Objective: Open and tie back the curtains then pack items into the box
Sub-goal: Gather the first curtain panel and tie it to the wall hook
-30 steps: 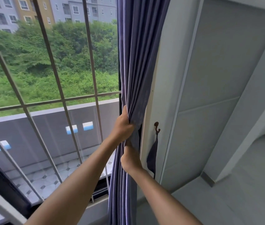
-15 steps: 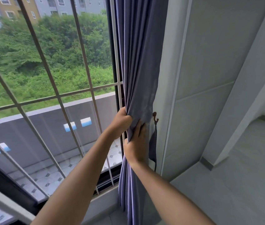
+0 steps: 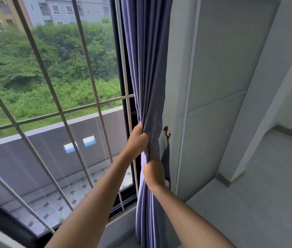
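A purple curtain (image 3: 147, 72) hangs gathered into folds at the right side of the window, against the wall. My left hand (image 3: 137, 138) grips the bunched folds from the window side at mid height. Just below it, my right hand (image 3: 153, 171) closes around the same bundle. A dark purple tieback strap (image 3: 166, 162) dangles from a brown wall hook (image 3: 166, 131) right beside the curtain, touching the back of my right hand. No box is in view.
A barred window (image 3: 57, 108) fills the left, with a balcony and greenery outside. A grey wall panel (image 3: 218, 97) stands to the right of the hook. Pale tiled floor (image 3: 259, 203) spreads at lower right.
The curtain has been pushed further right toward the wall and bunched tighter. My right hand, which was spread higher on the fabric half a second ago, has dropped lower and closed around the bundle.
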